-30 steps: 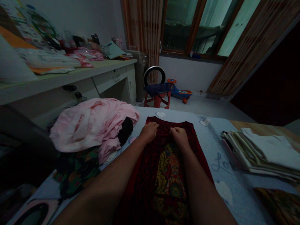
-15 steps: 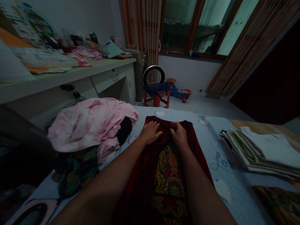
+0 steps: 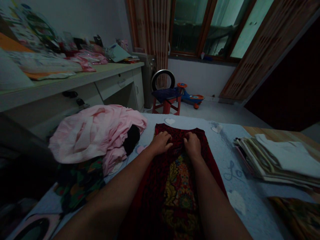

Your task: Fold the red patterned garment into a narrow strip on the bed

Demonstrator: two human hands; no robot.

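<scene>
A dark red garment with a yellow flowered panel down its middle lies spread on the pale blue bed sheet in front of me. My left hand rests on its upper part, fingers curled and pinching the cloth. My right hand sits just beside it, knuckles up, fingers closed on the same fabric. Both forearms lie stretched over the garment. The room is dim.
A heap of pink clothes lies at my left, with a dark flowered cloth below it. A stack of folded laundry sits at the right. A cluttered desk, a small red chair and a toy car stand beyond.
Both hands have shifted slightly on the garment's top; the fingers, flatter half a second ago, now curl and gather the cloth. The view has drifted a little.
</scene>
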